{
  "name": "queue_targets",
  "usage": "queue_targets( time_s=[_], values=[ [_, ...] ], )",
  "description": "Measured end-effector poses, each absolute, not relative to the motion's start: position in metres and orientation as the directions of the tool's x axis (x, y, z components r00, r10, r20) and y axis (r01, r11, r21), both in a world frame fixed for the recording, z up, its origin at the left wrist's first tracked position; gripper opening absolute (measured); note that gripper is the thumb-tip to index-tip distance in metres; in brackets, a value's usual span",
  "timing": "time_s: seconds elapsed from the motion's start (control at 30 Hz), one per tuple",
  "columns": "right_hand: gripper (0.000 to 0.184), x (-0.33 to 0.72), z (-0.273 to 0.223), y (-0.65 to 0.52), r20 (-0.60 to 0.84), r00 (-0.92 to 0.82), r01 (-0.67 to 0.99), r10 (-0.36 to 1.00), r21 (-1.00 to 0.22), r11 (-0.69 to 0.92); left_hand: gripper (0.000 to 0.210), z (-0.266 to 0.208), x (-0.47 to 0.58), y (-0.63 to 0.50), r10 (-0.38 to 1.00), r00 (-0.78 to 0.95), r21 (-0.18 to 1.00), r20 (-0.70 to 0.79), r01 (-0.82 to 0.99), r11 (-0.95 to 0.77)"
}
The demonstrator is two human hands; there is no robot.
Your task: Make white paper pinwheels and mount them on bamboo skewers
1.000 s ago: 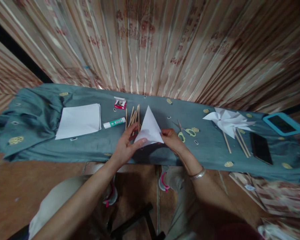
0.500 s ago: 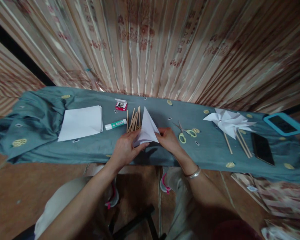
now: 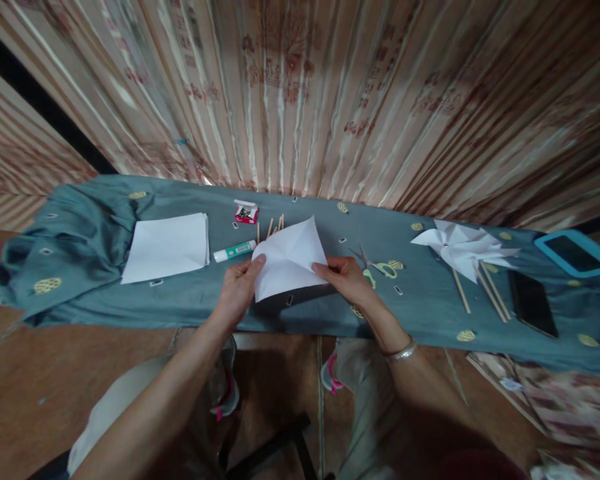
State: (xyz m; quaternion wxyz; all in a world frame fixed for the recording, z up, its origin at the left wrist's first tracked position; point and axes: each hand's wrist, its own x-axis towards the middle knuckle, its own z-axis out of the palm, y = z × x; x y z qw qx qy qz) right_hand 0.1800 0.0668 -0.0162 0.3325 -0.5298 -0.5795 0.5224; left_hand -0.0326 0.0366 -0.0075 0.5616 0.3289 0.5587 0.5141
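Observation:
Between my two hands a creased square sheet of white paper is spread out above the cloth. My left hand pinches its left edge, thumb on top. At the right edge my right hand grips it between thumb and fingers. Behind the sheet, wooden sticks show only their far ends. A glue stick lies just left of the paper. Scissors with pale green handles rest beyond my right hand, partly covered by it.
A stack of white paper lies at the left, and a small red box stands at the back. To the right are white paper pinwheels on sticks, a black phone and a blue-framed tablet. A curtain hangs behind.
The paper was folded to a point and is now opened out into a square. My hands have moved apart to its left and right edges.

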Motion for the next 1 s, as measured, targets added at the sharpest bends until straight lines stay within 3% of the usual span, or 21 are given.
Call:
queue_targets(
  time_s=[0.1, 0.33, 0.63, 1.0],
  values=[
    [0.043, 0.185, -0.016, 0.065, -0.203, -0.220, 0.168, 0.954, -0.971, -0.168, 0.020, -0.001, -0.025, 0.037, 0.887, -0.115, 0.814, -0.447, -0.465, 0.349],
    [0.039, 0.199, -0.013, 0.058, -0.256, -0.256, 0.097, 0.932, -0.966, -0.239, 0.030, 0.003, -0.020, 0.036, 0.812, 0.000, 0.618, -0.583, -0.650, 0.443],
    [0.031, 0.205, -0.014, 0.054, -0.229, -0.374, 0.138, 0.899, -0.972, -0.190, 0.022, 0.000, -0.017, 0.036, 0.831, -0.013, 0.722, -0.557, -0.503, 0.476],
    [0.043, 0.204, -0.026, 0.056, -0.228, -0.349, 0.178, 0.909, -0.968, -0.175, 0.026, 0.008, -0.016, 0.041, 0.760, -0.047, 0.638, -0.648, -0.578, 0.509]
  ],
)
